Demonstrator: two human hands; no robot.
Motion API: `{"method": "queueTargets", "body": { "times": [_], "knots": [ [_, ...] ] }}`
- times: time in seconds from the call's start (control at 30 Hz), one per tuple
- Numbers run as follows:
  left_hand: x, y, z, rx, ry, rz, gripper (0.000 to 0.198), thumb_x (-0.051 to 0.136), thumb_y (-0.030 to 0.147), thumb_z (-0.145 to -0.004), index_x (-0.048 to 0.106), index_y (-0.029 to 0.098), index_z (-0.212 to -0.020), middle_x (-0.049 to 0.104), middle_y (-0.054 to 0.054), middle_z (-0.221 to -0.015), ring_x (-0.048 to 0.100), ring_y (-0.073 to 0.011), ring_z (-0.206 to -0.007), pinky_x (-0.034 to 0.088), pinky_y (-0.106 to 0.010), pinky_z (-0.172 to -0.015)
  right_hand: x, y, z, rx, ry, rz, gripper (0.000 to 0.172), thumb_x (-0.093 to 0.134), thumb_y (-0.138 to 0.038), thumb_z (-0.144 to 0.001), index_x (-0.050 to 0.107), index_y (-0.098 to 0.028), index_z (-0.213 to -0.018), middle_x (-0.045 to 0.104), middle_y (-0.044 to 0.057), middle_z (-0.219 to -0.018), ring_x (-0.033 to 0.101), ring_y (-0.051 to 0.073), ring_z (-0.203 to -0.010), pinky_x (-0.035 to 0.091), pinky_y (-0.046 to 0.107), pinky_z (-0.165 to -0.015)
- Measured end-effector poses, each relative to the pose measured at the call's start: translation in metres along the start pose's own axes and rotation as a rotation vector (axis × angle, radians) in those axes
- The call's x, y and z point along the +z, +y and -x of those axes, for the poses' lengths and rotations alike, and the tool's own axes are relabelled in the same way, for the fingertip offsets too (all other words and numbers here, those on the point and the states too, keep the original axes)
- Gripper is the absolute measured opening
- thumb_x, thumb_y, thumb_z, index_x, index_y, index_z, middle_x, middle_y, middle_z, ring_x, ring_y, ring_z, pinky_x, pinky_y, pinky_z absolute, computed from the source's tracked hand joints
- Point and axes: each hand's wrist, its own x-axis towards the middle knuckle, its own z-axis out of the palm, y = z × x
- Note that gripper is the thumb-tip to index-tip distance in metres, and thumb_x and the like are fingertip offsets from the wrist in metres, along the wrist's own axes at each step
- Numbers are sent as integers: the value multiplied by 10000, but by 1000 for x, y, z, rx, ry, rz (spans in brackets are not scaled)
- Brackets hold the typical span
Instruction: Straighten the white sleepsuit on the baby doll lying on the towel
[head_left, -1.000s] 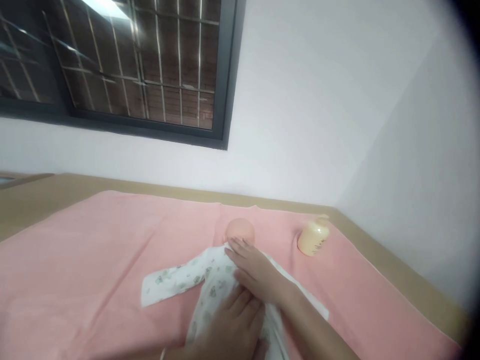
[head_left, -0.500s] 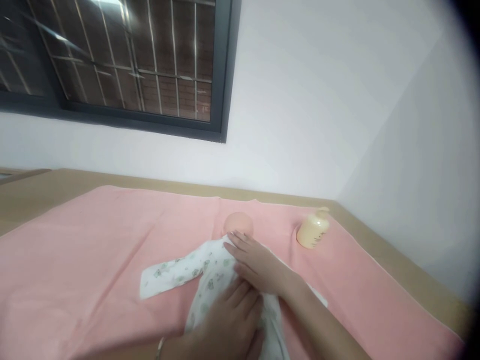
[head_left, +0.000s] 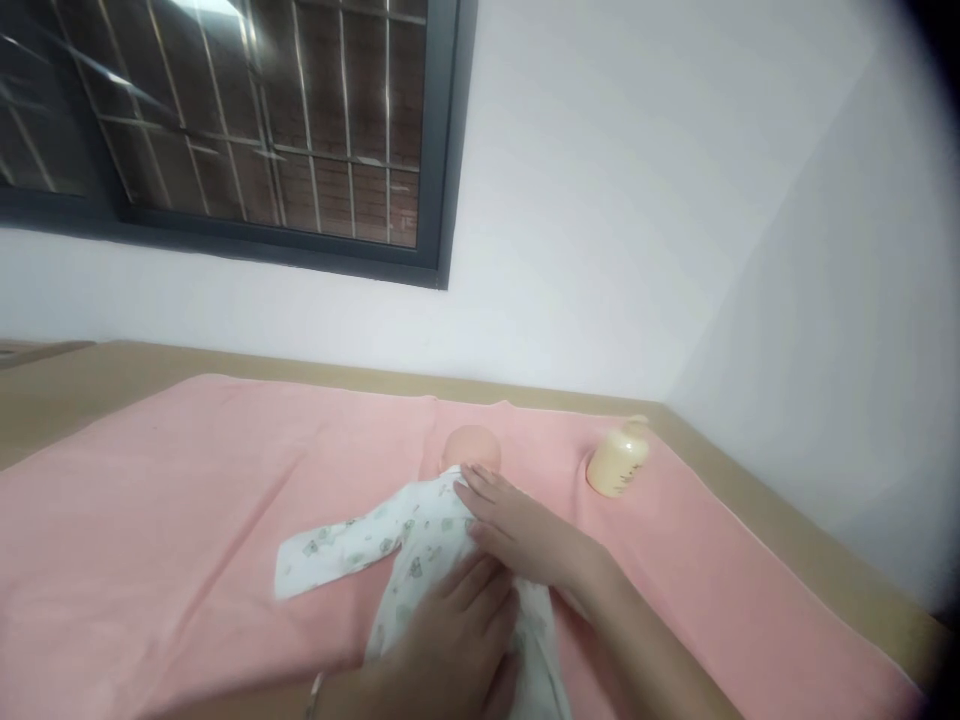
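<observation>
A baby doll lies on a pink cloth [head_left: 187, 470], its bare head [head_left: 470, 448] pointing away from me. It wears a white printed garment [head_left: 360, 545] with one sleeve stretched out to the left. My right hand [head_left: 525, 540] lies flat on the doll's chest, fingers stretched toward the neck. My left hand [head_left: 450, 650] rests flat on the lower part of the garment, fingers together and extended. Neither hand grips anything.
A cream pump bottle [head_left: 616, 462] stands on the cloth to the right of the doll. The tan table edge [head_left: 787, 540] runs along white walls that meet in a corner. A barred dark window [head_left: 225, 130] is at upper left.
Both hands stay on the garment with hardly any shift. The camera has drifted slightly, so the doll and bottle sit a little further left and up.
</observation>
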Motion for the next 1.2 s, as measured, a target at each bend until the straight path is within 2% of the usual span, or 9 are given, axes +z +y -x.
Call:
{"method": "queueTargets", "body": {
  "times": [0.1, 0.23, 0.37, 0.53, 0.7, 0.83, 1.0, 1.1, 1.2],
  "knots": [
    [-1, 2, -2, -4, -16, 7, 356, 492, 259, -856, 591, 86, -1151, 642, -145, -1108, 537, -303, -1129, 396, -507, -1019, -5, -12, 8, -71, -26, -6, 494, 248, -328, -998, 283, -166, -1464, 195, 81, -1540, 119, 204, -1424, 190, 420, -1152],
    [3, 4, -1, -46, 50, 28, 337, 478, 246, -852, 591, 104, -1136, 645, -142, -1088, 536, -306, -1122, 402, -528, -998, 1, -21, -6, -128, 0, 1, 476, 312, -331, -982, 337, -196, -1438, 269, 50, -1519, 157, 190, -1416, 97, 437, -1173],
    [9, -1, 3, -1, 44, 6, 345, 454, 279, -861, 580, 114, -1137, 634, -135, -1119, 507, -286, -1171, 385, -494, -1037, 10, -2, -17, -28, 40, -13, 490, 296, -294, -983, 312, -151, -1451, 211, 87, -1535, 119, 200, -1423, 118, 437, -1168],
    [20, -6, 7, 13, 53, 10, 352, 452, 317, -866, 592, 123, -1124, 637, -135, -1115, 533, -284, -1134, 407, -474, -1020, 5, 2, 6, 90, -60, -99, 587, 229, -393, -998, 121, -119, -1506, 58, 111, -1554, 68, 238, -1428, 207, 441, -1147],
    [19, -4, 5, -6, 65, 49, 355, 457, 312, -855, 597, 144, -1135, 659, -115, -1043, 579, -282, -1028, 432, -481, -989, -1, -19, 6, -93, -12, 1, 524, 288, -325, -982, 267, -138, -1471, 177, 88, -1542, 119, 216, -1424, 146, 435, -1170],
    [3, 2, 2, -37, -12, 7, 359, 487, 259, -847, 586, 105, -1156, 631, -135, -1144, 530, -299, -1135, 385, -495, -1037, 9, -5, -15, -137, 48, -22, 446, 259, -244, -983, 405, -195, -1401, 257, 45, -1522, 153, 177, -1417, 108, 445, -1169],
    [-7, 6, 3, -54, 9, -32, 356, 518, 261, -851, 584, 123, -1173, 624, -113, -1192, 523, -268, -1170, 404, -432, -1042, 10, 12, -13, -24, 52, -89, 499, 274, -290, -987, 287, -142, -1464, 194, 95, -1535, 131, 191, -1422, 165, 435, -1154],
    [-5, 5, 2, -46, 24, -5, 354, 508, 266, -851, 587, 117, -1162, 638, -123, -1144, 532, -273, -1150, 399, -451, -1041, 0, -2, -1, -16, 15, -79, 491, 303, -284, -978, 317, -177, -1456, 163, 71, -1546, 119, 201, -1424, 198, 408, -1150],
    [-2, 4, -1, -57, 37, 39, 368, 493, 252, -844, 575, 112, -1175, 636, -138, -1118, 539, -291, -1127, 417, -483, -1008, -6, -20, 0, -135, -26, -44, 441, 326, -266, -974, 412, -240, -1406, 222, 24, -1534, 146, 189, -1419, 148, 402, -1166]
  ]
}}
